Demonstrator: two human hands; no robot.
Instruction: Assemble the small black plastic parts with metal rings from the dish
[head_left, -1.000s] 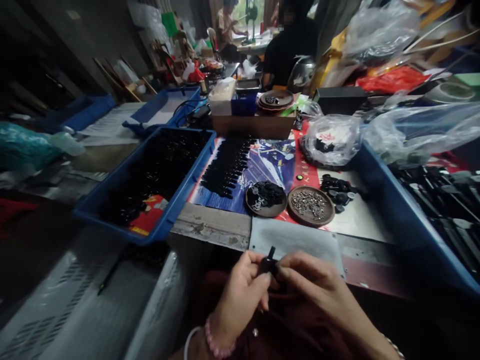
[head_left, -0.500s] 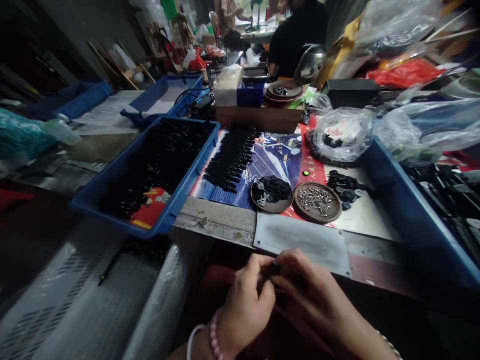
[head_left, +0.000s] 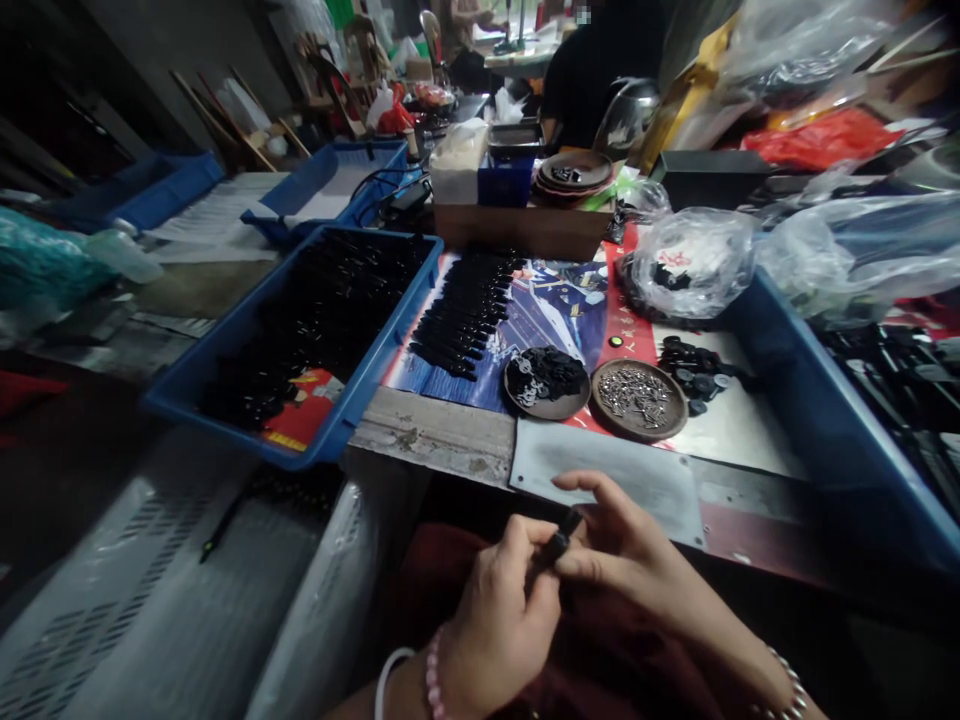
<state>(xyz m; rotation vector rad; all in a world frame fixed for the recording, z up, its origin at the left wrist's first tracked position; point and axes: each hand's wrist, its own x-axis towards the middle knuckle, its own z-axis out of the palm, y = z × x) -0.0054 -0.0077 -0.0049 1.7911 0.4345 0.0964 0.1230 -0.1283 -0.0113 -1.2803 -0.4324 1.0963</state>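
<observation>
Standing in a cluttered room (head_left: 195, 60), the desk (head_left: 442, 437) carries a blue tray (head_left: 371, 372) and a dish (head_left: 639, 436). Before it, left fingers (head_left: 517, 540) pinch a black part (head_left: 556, 547), newly uncovered; right fingers (head_left: 596, 485) have spread, thumb at the part

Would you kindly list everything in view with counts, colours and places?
Held part: one, black, front centre
Dishes: two, brown, on table
Metal pieces: many, silver, right dish
Small pieces: many, black and pale, left dish
Printed sheet: one, blue and red, table centre
Slim parts: many, black, on sheet
Plate: one, grey, table edge
Round parts: several, black and grey, right of dishes
Crates: at least four, blue, left and right
Crate contents: many, mostly black, nearest two crates
Bags: several, clear, right
Perforated bin: one, pale, lower left
People: at least two, one in black, far back
Other clutter: uncounted, mixed colours, too blurred
Left hand: one, pink bracelet, gripping held part
Right hand: one, beaded bracelet, touching held part
</observation>
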